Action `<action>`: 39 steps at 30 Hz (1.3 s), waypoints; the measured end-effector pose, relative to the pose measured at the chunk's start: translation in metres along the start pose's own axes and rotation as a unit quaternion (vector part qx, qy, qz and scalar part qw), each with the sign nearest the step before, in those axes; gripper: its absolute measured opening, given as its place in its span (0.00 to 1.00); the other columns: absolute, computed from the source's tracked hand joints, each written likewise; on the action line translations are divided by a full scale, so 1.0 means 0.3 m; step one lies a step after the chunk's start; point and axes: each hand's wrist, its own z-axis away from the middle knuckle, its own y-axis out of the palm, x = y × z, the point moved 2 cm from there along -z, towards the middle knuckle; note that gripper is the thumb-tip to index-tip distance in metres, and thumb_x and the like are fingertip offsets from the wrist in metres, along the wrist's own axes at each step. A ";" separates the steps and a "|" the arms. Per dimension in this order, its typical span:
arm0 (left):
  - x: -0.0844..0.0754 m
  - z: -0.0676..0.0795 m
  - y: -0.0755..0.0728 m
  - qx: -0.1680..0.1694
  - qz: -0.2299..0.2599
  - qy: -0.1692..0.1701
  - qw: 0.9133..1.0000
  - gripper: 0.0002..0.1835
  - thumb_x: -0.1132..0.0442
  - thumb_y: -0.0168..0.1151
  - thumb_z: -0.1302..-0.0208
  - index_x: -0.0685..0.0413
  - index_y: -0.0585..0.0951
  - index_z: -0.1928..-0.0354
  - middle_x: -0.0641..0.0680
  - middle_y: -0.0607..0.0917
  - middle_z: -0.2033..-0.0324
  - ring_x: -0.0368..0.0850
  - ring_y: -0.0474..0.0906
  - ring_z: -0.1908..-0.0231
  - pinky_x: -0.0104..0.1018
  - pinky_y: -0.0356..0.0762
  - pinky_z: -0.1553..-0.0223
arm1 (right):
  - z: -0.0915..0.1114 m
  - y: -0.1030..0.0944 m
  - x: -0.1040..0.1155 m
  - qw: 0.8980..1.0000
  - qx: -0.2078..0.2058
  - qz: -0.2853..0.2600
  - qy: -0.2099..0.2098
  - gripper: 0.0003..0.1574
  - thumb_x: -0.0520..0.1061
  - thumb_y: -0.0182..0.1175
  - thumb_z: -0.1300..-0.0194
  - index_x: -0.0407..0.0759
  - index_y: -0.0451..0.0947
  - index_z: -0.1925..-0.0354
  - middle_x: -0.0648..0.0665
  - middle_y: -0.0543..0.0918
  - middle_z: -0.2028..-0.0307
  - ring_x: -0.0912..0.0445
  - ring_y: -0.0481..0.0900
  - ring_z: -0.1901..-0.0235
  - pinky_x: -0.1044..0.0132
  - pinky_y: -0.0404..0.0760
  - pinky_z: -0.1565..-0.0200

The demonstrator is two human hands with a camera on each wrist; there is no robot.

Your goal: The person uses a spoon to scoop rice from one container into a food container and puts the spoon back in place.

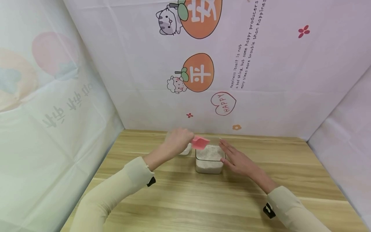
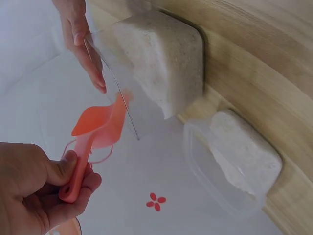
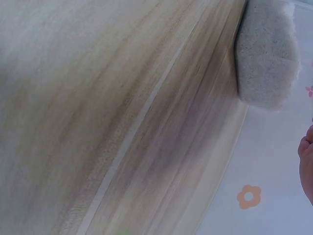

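Note:
My left hand [image 1: 178,140] grips a pink scoop [image 1: 200,142] by its handle, above the far left edge of a clear square container [image 1: 209,170]. That container holds a whitish grainy powder [image 2: 146,54] with an uneven surface. In the left wrist view, the scoop [image 2: 100,127] is tilted beside the container's rim. My right hand [image 1: 237,160] is at the container's right side with its fingers extended, the thumb at the rim. Only a sliver of the right hand [image 3: 307,164] shows in the right wrist view. Partly behind my left hand stands a smaller translucent tub [image 2: 195,164] with white powder inside.
Everything stands on a wood-grain table [image 1: 185,199] near its back edge. A white printed cloth [image 1: 261,106] rises behind it, and more cloth [image 1: 87,106] hangs at the sides.

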 end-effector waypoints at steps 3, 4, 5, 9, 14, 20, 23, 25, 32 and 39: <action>-0.026 -0.041 0.014 0.002 -0.036 0.020 0.999 0.15 0.75 0.61 0.40 0.46 0.81 0.77 0.44 0.84 0.77 0.37 0.64 0.78 0.30 0.61 0.79 | -0.002 0.000 -0.002 1.000 0.001 -0.001 0.002 0.43 0.54 0.52 0.24 0.38 0.49 0.22 0.37 0.51 0.22 0.41 0.56 0.25 0.45 0.66 0.32; -0.035 -0.055 0.020 0.004 -0.046 0.026 0.999 0.16 0.75 0.61 0.41 0.45 0.80 0.78 0.44 0.84 0.78 0.37 0.62 0.79 0.30 0.59 0.79 | -0.002 0.000 -0.001 1.000 0.004 -0.004 0.003 0.43 0.55 0.52 0.24 0.38 0.49 0.22 0.38 0.51 0.21 0.41 0.56 0.24 0.45 0.66 0.31; -0.043 -0.068 0.026 0.008 -0.054 0.028 0.998 0.16 0.75 0.61 0.41 0.44 0.80 0.78 0.43 0.84 0.78 0.37 0.61 0.79 0.30 0.59 0.80 | -0.002 0.000 -0.002 1.000 0.004 -0.005 0.003 0.44 0.55 0.52 0.24 0.38 0.49 0.22 0.38 0.51 0.21 0.41 0.56 0.24 0.45 0.66 0.31; -0.074 -0.115 0.057 0.034 -0.083 0.033 0.995 0.16 0.73 0.62 0.40 0.41 0.80 0.78 0.42 0.85 0.77 0.36 0.63 0.80 0.31 0.68 0.80 | -0.001 0.002 -0.003 1.000 0.004 -0.003 -0.001 0.43 0.54 0.52 0.24 0.37 0.49 0.22 0.37 0.51 0.22 0.41 0.57 0.25 0.45 0.67 0.32; -0.100 -0.166 0.106 0.062 -0.084 0.026 0.994 0.10 0.67 0.64 0.37 0.41 0.85 0.70 0.43 0.88 0.69 0.40 0.79 0.74 0.36 0.81 0.70 | -0.002 -0.001 -0.002 1.000 0.000 -0.006 -0.003 0.43 0.53 0.53 0.24 0.38 0.49 0.22 0.38 0.51 0.21 0.41 0.57 0.25 0.45 0.67 0.32; -0.127 -0.215 0.141 0.084 -0.082 0.047 0.992 0.08 0.64 0.63 0.34 0.40 0.87 0.64 0.41 0.88 0.65 0.40 0.81 0.70 0.36 0.83 0.66 | -0.001 0.000 -0.004 1.000 0.000 -0.009 -0.005 0.43 0.52 0.53 0.25 0.38 0.49 0.22 0.36 0.52 0.22 0.40 0.59 0.26 0.44 0.69 0.34; -0.142 -0.230 0.147 0.077 -0.105 0.077 0.988 0.07 0.63 0.64 0.34 0.41 0.87 0.64 0.41 0.88 0.66 0.38 0.80 0.71 0.33 0.82 0.67 | -0.002 0.001 -0.004 1.000 -0.003 -0.009 -0.004 0.43 0.52 0.53 0.25 0.37 0.50 0.23 0.34 0.53 0.23 0.39 0.60 0.27 0.43 0.71 0.35; -0.149 -0.234 0.150 0.070 -0.121 0.091 0.986 0.07 0.63 0.63 0.34 0.41 0.87 0.66 0.41 0.88 0.68 0.37 0.79 0.73 0.33 0.82 0.69 | -0.003 0.002 -0.002 1.000 -0.003 -0.008 -0.006 0.43 0.53 0.53 0.25 0.36 0.50 0.23 0.33 0.54 0.23 0.39 0.60 0.27 0.43 0.70 0.35; -0.144 -0.231 0.131 0.093 -0.109 0.117 0.983 0.10 0.66 0.58 0.31 0.45 0.86 0.67 0.44 0.88 0.67 0.39 0.80 0.70 0.33 0.83 0.67 | -0.003 -0.001 -0.002 1.000 0.003 -0.005 0.001 0.43 0.53 0.53 0.25 0.37 0.50 0.22 0.34 0.53 0.23 0.40 0.57 0.25 0.44 0.68 0.33; -0.106 -0.214 0.089 0.162 -0.038 0.108 0.980 0.04 0.66 0.64 0.35 0.50 0.85 0.65 0.49 0.87 0.65 0.42 0.81 0.65 0.36 0.81 0.60 | -0.004 -0.006 -0.006 1.000 0.000 0.003 -0.005 0.43 0.53 0.53 0.25 0.38 0.49 0.22 0.34 0.54 0.23 0.40 0.58 0.25 0.44 0.69 0.34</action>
